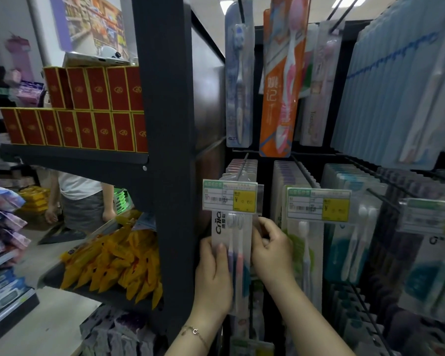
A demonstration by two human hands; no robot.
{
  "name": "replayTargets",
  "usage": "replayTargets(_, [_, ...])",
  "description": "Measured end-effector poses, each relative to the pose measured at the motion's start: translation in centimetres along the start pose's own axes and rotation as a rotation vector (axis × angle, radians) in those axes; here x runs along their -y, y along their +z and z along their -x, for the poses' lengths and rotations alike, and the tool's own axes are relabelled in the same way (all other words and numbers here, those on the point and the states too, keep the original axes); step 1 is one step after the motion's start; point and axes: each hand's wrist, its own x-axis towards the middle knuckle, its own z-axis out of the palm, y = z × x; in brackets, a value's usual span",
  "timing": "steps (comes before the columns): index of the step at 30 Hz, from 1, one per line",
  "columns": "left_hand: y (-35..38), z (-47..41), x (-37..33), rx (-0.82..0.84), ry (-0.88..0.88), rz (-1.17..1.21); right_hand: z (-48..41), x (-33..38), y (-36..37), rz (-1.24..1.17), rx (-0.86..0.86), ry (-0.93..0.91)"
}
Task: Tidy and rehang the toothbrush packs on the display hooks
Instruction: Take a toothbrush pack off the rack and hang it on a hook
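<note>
Head view is showing the left hand (213,276) gripping the lower left side of a clear plastic twin toothbrush pack with white lettering (242,235), thumb lying across its front, while the right hand (271,250) is pinching the pack's right edge with curled fingers. The pack is sitting upright just below a green and yellow price label (229,199) at the front of the leftmost lower black wire hook (244,164); whether it is hanging on that hook cannot be told.

Thin chain bracelet (194,333), L wrist
</note>
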Motion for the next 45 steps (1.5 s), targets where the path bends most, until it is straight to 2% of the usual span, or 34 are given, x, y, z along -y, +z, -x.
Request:
replayTargets(7, [0.1, 0.0, 0.0, -0.025, 0.018, -0.038, 0.0, 0.6, -0.7, 0.236, -0.035, -0.095])
replayTargets(12, [0.3, -0.2, -0.2, -0.029, -0.001, -0.048, 0.0, 1.2, -1.1, 0.403, 0.138, -0.064])
replayTargets(14, [0.4, -0.3, -0.3, -0.032, 0.006, -0.06, 0.6, 1.4, -1.4, 0.438, 0.14, -0.067])
replayTargets(20, [0.4, -0.7, -0.8, -0.042, -0.002, -0.048, 3.4, 1.7, -3.3, 0.435, -0.007, -0.012])
replayTargets(26, [1.2, -1.2, -0.3, -0.051, -0.029, -0.071, 6.0, 0.4, -4.7, 0.306, -0.048, 0.062])
replayTargets(37, [1.9, -0.6, 1.0, 0.008, -0.06, -0.111, 8.1, -0.1, -6.5, 0.271, -0.137, 0.007])
replayTargets(39, [1.8, -0.2, 1.0, 0.015, -0.028, -0.145, 8.6, 0.0, -6.7, 0.253, -0.116, -0.003])
replayTargets(42, [1.4, 1.4, 0.5, 0.004, 0.023, -0.328, 9.2, 0.1, -7.1, 0.217, -0.085, -0.001])
replayTargets(45, [1.1, 3.7, -0.1, -0.003, 0.175, -0.333, 9.7, 0.2, -7.5, 0.209, -0.079, -0.002])
